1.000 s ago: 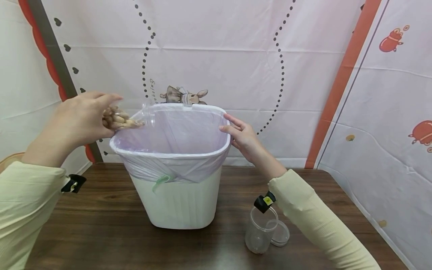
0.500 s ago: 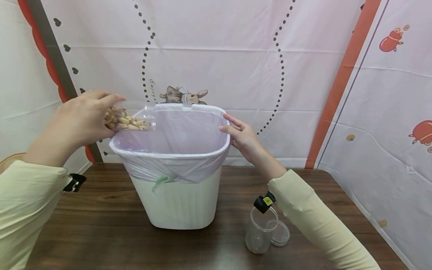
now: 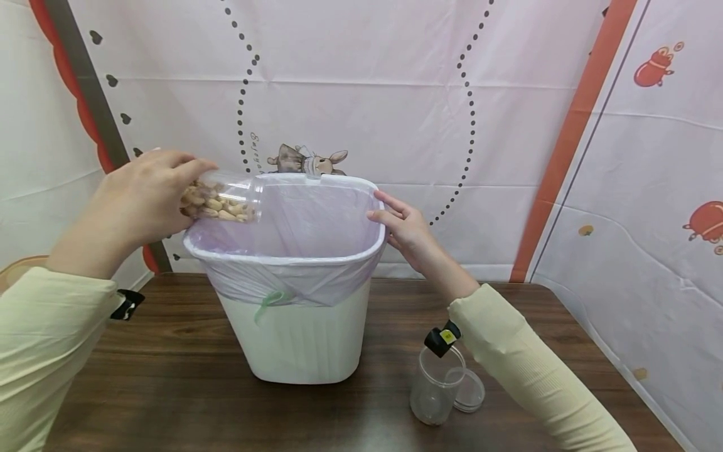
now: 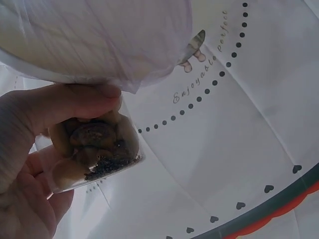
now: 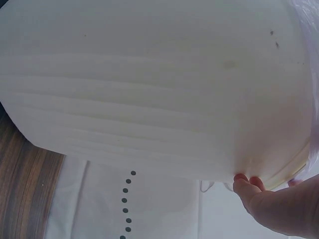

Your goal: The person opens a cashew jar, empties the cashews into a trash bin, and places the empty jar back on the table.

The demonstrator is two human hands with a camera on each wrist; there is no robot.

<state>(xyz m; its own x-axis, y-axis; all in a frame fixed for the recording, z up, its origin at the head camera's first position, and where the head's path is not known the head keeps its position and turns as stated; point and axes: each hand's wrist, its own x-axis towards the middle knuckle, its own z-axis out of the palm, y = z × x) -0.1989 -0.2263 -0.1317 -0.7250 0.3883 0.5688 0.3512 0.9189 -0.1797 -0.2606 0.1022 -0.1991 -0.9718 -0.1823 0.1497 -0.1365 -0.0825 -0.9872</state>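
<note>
My left hand (image 3: 138, 201) grips a clear plastic jar (image 3: 234, 182) tipped on its side, its mouth over the left part of the bin's rim. Pale, shelled-looking nuts (image 3: 223, 208) lie along the jar's lower wall. Through its base, the left wrist view shows brown nuts (image 4: 92, 137) and dark crumbs (image 4: 112, 164). The white trash can (image 3: 299, 345) stands upright, lined with a pale purple bag (image 3: 322, 213) folded over the rim. At the right, my right hand (image 3: 409, 232) holds that rim, thumb on top and fingers against the outer wall (image 5: 149, 99).
An open clear jar (image 3: 432, 395) stands at the front right of the wooden table (image 3: 169, 376). Beside it lies a round clear lid (image 3: 470, 392), close to my right sleeve (image 3: 525, 358). A printed white curtain (image 3: 361, 113) rises behind the table.
The left hand has moved slightly right and turned the jar so its mouth tips a little lower. Nuts have shifted toward the mouth. My right hand and the bin stay put.
</note>
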